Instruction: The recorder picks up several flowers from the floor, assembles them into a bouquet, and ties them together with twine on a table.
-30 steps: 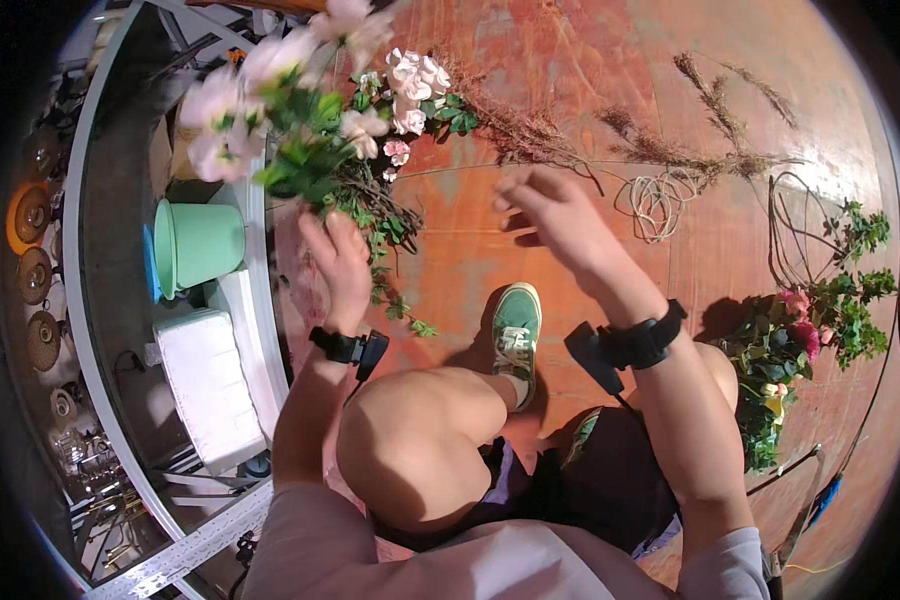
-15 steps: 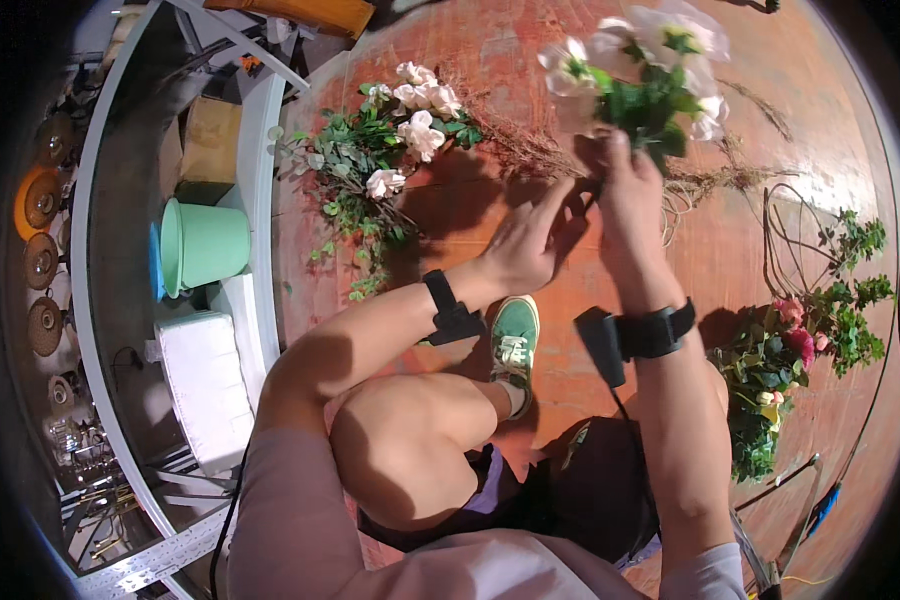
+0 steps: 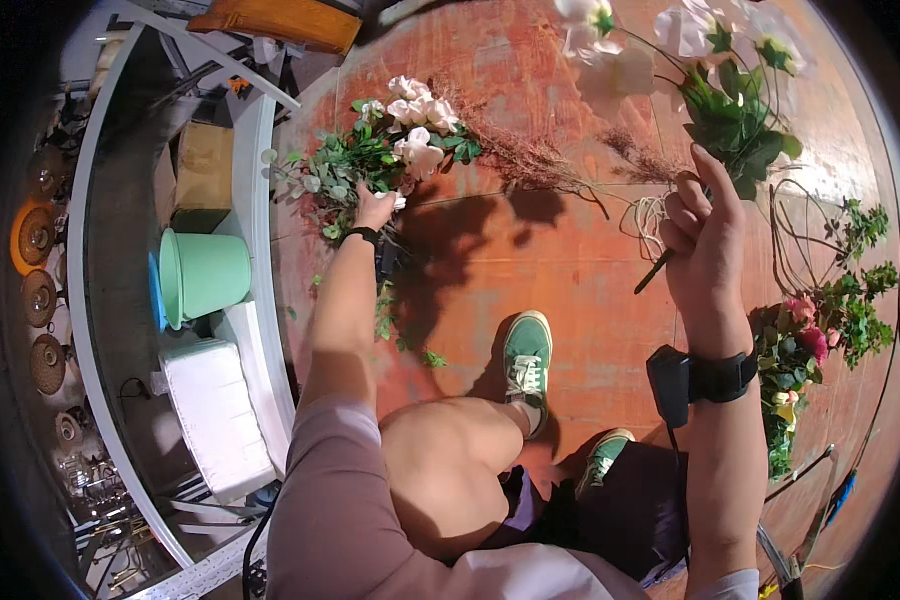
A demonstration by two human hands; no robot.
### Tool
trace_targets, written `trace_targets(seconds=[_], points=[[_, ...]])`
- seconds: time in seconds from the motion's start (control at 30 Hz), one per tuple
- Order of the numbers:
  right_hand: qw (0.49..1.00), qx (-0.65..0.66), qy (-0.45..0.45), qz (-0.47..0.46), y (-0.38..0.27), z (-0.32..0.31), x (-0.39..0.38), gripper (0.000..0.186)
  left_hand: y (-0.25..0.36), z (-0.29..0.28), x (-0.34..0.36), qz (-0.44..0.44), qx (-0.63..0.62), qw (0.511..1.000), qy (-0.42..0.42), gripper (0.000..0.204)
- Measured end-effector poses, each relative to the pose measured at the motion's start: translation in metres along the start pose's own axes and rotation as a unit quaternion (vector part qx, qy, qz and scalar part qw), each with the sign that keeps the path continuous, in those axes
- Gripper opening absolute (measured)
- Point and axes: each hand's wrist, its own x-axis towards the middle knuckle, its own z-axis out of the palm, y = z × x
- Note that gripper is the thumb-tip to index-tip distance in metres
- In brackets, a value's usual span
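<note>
My right hand [image 3: 708, 235] grips a bunch of white artificial-looking flowers [image 3: 732, 125] by its green stem, which sticks out below the fist. Pale blooms spread above it, some cut off by the top edge. On the left, my left hand [image 3: 375, 208] is closed around the lower part of a bunch of pale pink flowers [image 3: 417, 120] with green leaves. The leaves partly hide my fingers there. Thin dry reddish sprigs [image 3: 520, 160] lie beside this bunch, on the reddish floor.
A coil of string [image 3: 650, 222] lies near my right hand. Pink and red flowers with greenery [image 3: 785, 370] lie at the right. Left stands a metal frame [image 3: 110, 200] with a green bucket [image 3: 205, 278], a cardboard box [image 3: 205, 165] and a white block [image 3: 215, 415].
My left hand has left the right hand's side and reached left to the pale pink bunch. My right hand has moved right and slightly down, still holding the white flowers.
</note>
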Motion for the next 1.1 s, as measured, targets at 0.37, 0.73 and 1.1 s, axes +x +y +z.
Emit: trace_targets(seconds=[0.37,0.73,1.1], points=[[0.999,0.016,0.008,0.03,0.011,0.005,0.014,0.022,0.062,0.046,-0.034,0.124,-0.187,0.973,-0.058,0.012],[0.999,-0.015,0.007,0.044,0.005,0.001,0.013,0.021,-0.002,-0.01,0.006,-0.122,-0.238,0.961,-0.067,0.045],[0.997,-0.015,-0.004,0.069,0.002,-0.01,0.015,0.02,0.127,-0.04,-0.036,-0.101,-0.519,0.847,-0.046,0.03]])
